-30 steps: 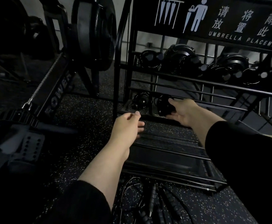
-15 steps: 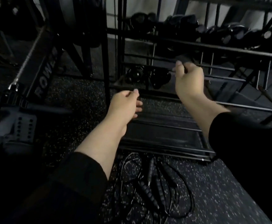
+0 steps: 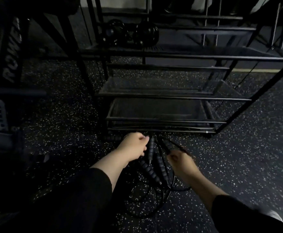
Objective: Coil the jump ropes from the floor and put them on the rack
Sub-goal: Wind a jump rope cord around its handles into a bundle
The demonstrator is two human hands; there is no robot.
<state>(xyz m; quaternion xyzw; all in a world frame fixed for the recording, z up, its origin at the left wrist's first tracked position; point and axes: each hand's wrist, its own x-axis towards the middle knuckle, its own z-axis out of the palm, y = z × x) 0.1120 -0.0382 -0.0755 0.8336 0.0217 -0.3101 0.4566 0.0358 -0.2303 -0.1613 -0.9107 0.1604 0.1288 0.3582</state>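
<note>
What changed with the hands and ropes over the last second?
Both hands came down from the rack to the jump ropes on the floor. The right hand, which was at the coils on the shelf, now grips a rope handle; the left hand is at another handle, grip unclear. The coils stayed on the shelf, the ropes on the floor.

The floor (image 3: pixel 238 165) is dark grey with small white speckles all over. The rack (image 3: pixel 171 98) is black, bars and shelves alike. The jump ropes (image 3: pixel 151 170) near it are black too (their handles show a ribbed pattern). Both sleeves (image 3: pixel 80 199) are black. Far left, a black frame (image 3: pixel 11 52) carries pale letters.
</note>
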